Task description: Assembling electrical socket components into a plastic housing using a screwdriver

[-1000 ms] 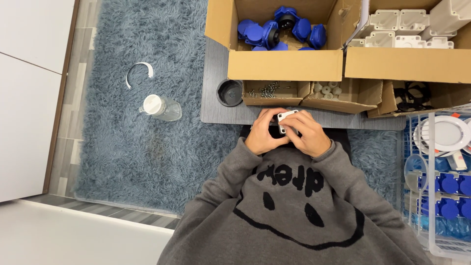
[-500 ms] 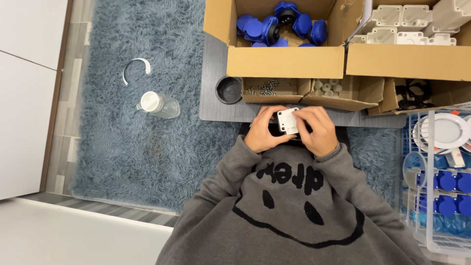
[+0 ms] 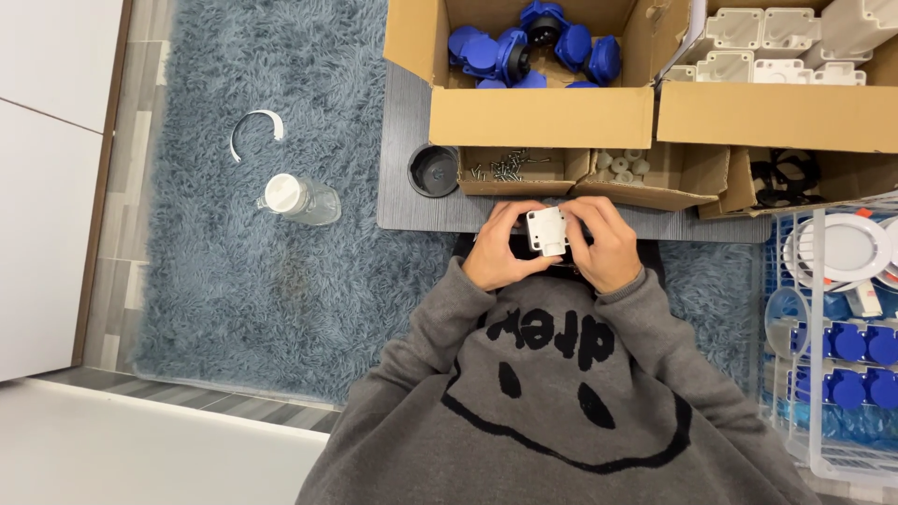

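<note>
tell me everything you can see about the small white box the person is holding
The small white box is squarish, looks like moulded plastic, with rounded corner lugs and a flat face turned up to the camera. Both hands hold it just above the edge of the grey board: the left hand grips its left side, the right hand its right. Its underside is hidden.

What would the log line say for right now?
left hand grip: on white box | right hand grip: on white box | nearby: small carton of screws, blue rug

left hand (image 3: 498, 254), right hand (image 3: 606, 249), fingers curled together
</note>
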